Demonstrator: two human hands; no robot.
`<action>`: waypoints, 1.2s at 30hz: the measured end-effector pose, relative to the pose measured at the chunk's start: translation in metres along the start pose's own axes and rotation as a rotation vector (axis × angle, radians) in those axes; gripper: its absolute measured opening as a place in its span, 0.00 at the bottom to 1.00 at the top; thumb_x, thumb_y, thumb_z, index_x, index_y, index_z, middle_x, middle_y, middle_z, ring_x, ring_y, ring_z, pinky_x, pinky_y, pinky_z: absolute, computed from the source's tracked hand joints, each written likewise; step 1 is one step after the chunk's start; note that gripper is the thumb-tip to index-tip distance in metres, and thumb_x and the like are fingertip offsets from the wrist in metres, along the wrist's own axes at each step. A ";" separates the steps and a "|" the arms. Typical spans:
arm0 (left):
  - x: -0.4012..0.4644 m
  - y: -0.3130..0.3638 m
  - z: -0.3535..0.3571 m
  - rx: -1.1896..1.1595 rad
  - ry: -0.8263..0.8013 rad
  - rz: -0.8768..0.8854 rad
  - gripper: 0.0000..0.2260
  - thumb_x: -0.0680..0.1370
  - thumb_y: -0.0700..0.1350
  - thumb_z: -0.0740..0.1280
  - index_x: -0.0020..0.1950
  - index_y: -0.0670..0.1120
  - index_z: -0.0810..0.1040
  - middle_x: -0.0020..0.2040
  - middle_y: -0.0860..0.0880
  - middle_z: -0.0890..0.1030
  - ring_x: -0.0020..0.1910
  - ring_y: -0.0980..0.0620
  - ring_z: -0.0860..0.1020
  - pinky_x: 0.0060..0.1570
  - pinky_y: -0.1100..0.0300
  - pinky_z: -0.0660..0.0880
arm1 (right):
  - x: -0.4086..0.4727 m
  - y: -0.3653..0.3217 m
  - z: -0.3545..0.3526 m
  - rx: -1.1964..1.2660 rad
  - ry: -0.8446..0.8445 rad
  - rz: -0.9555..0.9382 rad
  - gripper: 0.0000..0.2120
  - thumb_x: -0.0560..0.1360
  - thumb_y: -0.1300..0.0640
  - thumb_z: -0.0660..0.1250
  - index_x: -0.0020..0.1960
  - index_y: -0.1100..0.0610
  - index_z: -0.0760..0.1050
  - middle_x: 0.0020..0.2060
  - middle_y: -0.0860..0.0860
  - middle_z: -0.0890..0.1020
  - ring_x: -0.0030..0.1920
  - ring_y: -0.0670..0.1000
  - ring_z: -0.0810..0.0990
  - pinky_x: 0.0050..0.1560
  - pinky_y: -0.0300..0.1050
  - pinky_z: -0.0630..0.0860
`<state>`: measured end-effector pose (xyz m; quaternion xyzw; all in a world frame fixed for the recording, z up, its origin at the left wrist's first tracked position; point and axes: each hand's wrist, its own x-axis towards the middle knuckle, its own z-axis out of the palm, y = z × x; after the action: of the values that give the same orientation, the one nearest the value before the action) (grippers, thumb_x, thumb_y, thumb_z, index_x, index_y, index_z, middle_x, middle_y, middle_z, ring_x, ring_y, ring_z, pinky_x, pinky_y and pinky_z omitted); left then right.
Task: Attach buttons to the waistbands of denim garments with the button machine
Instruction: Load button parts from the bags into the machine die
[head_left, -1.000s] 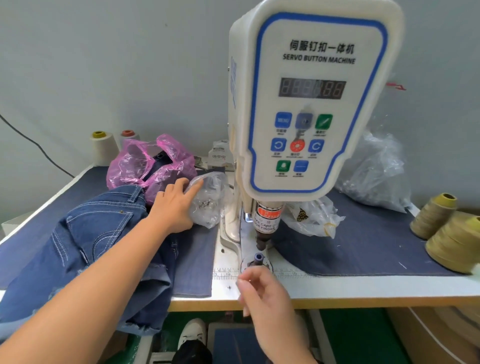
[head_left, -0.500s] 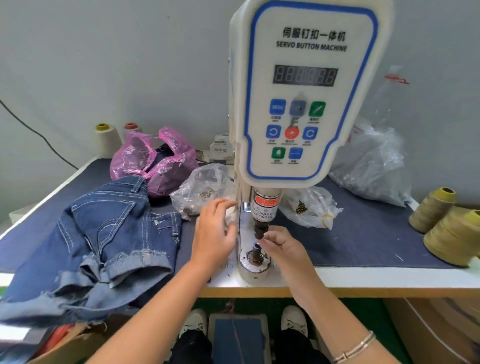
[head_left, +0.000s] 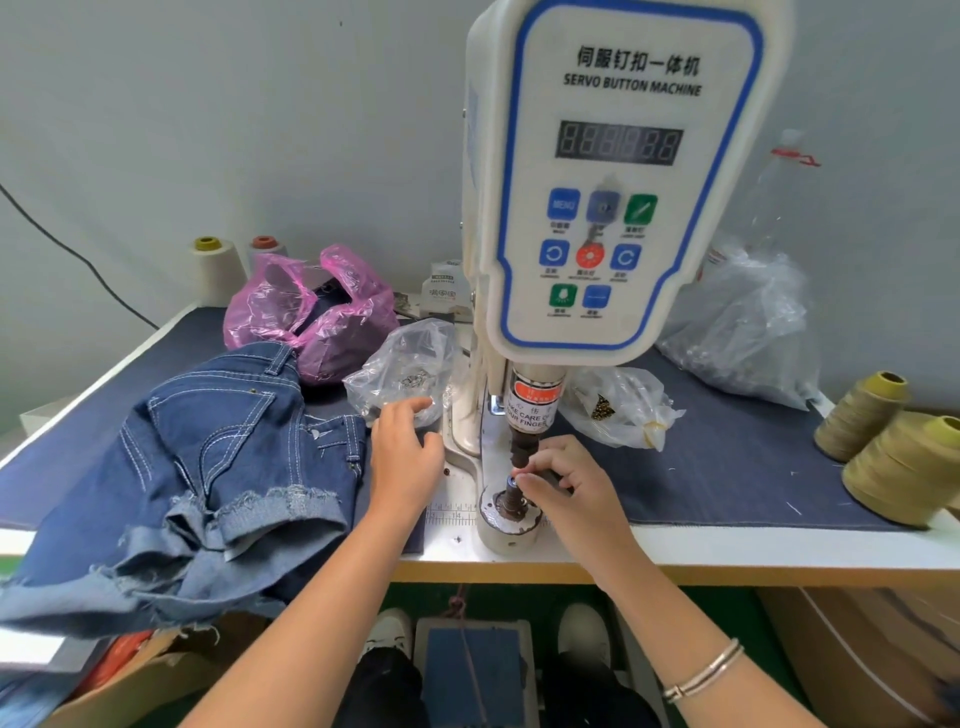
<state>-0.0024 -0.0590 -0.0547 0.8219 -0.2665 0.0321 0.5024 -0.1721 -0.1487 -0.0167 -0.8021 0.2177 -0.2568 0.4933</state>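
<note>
Foot pedal (head_left: 470, 670): nearest, on the floor between the person's shoes; not pressed as far as can be seen.
Right hand (head_left: 569, 486): fingertips pinched at the top of the lower die (head_left: 511, 501), apparently seating a small button part; the part itself is too small to make out.
Left hand (head_left: 405, 449): fingers loosely curled, resting on the counter (head_left: 727, 545) just left of the machine base, near the clear bag; whether it holds anything cannot be told.
Denim shorts (head_left: 218, 457): heaped at the near left of the counter, hanging over the edge; waistband not under the press.
Button machine (head_left: 618, 176): centre, upper punch raised above the die.
Clear bag of metal parts (head_left: 405, 371): just beyond the left hand.
Second clear bag (head_left: 621, 405): right of the punch.
Thread cones (head_left: 893, 447): far right edge, one cut off.
Pink bag (head_left: 311, 312): far left, contents hidden.
Progress: judged early in a cycle; die being loaded, garment still to be positioned and pressed.
Unclear: display digits unreadable; buttons already fitted cannot be counted.
</note>
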 end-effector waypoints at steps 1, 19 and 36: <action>0.000 0.000 0.000 0.002 0.001 0.004 0.17 0.75 0.34 0.63 0.63 0.45 0.75 0.56 0.52 0.73 0.59 0.50 0.71 0.56 0.63 0.64 | -0.001 -0.001 0.000 -0.021 0.010 -0.018 0.11 0.74 0.61 0.71 0.38 0.46 0.75 0.45 0.44 0.75 0.49 0.44 0.75 0.47 0.27 0.70; 0.003 -0.004 0.003 0.029 0.004 0.000 0.16 0.75 0.34 0.63 0.61 0.45 0.76 0.58 0.49 0.75 0.59 0.51 0.70 0.54 0.63 0.63 | 0.034 -0.018 -0.083 -0.275 0.450 -0.235 0.08 0.78 0.60 0.66 0.43 0.51 0.82 0.39 0.47 0.77 0.45 0.52 0.75 0.45 0.38 0.67; 0.002 -0.003 0.002 0.047 -0.003 0.004 0.16 0.75 0.33 0.62 0.61 0.44 0.76 0.58 0.49 0.75 0.61 0.51 0.69 0.55 0.65 0.61 | 0.114 0.031 -0.067 -1.614 -0.129 0.141 0.12 0.77 0.52 0.61 0.59 0.49 0.77 0.63 0.51 0.71 0.63 0.55 0.65 0.65 0.54 0.59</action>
<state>0.0000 -0.0606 -0.0577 0.8330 -0.2681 0.0383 0.4824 -0.1290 -0.2761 0.0032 -0.9082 0.3570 0.0576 -0.2106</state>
